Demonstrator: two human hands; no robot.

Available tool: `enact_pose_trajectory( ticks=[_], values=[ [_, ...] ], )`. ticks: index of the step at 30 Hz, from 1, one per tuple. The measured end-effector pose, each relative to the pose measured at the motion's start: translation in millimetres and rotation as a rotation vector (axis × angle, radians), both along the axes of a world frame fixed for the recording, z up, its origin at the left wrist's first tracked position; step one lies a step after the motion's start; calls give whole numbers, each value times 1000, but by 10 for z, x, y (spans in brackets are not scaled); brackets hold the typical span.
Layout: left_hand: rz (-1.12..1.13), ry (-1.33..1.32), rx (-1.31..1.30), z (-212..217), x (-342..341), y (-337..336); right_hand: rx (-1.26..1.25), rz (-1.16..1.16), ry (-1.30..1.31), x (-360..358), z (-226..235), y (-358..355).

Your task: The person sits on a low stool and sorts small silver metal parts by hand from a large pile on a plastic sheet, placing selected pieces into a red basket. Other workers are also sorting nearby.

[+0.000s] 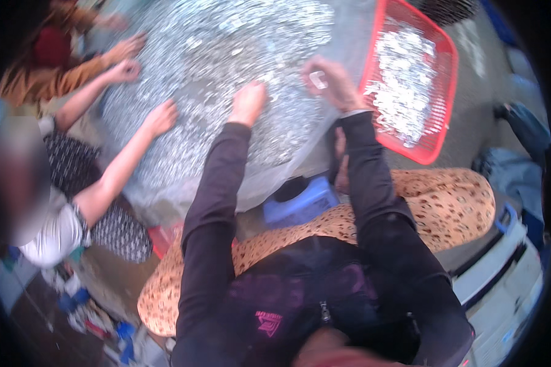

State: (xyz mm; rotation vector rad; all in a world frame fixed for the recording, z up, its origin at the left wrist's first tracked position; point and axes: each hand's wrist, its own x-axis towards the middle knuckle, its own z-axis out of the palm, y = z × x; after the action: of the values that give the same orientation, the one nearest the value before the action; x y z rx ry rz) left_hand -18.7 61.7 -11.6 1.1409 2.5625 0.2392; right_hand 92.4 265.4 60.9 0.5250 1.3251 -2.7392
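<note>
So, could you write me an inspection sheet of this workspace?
Surface: translucent plastic sheet under the spread.
Job's things: many small, shiny silver pieces; more in a red, slotted plastic basket at right.
Clutter: blue plastic stool-like object near the legs.
Hands: right hand holds one bright silver piece; left hand is curled at the spread, contents unclear.
Cables: nothing seen.
Surroundings: a co-worker's hand and others at left.

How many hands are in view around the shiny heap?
6 visible: the wearer's left hand and right hand; a white-topped co-worker's near hand and far hand at left; an orange-sleeved hand and a blurred hand at upper left. Others may be hidden.
</note>
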Motion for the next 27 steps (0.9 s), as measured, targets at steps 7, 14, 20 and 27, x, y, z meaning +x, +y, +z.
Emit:
enact_pose_trajectory(
  ticks=[7,14,20,27],
  values=[
    [668,-1015,700,505,-133,-720,247,109,-62,-144,-383,-197],
    [706,-1439,1312,645,-91,-968,1550,455,38,-179,-850,-1079],
    [460,-320,382,186,-238,-793,1542,425,-73,-248,-739,-1027],
    [387,-234,361,88,-117,-754,1298,278,-142,-319,-594,-675]
  ],
)
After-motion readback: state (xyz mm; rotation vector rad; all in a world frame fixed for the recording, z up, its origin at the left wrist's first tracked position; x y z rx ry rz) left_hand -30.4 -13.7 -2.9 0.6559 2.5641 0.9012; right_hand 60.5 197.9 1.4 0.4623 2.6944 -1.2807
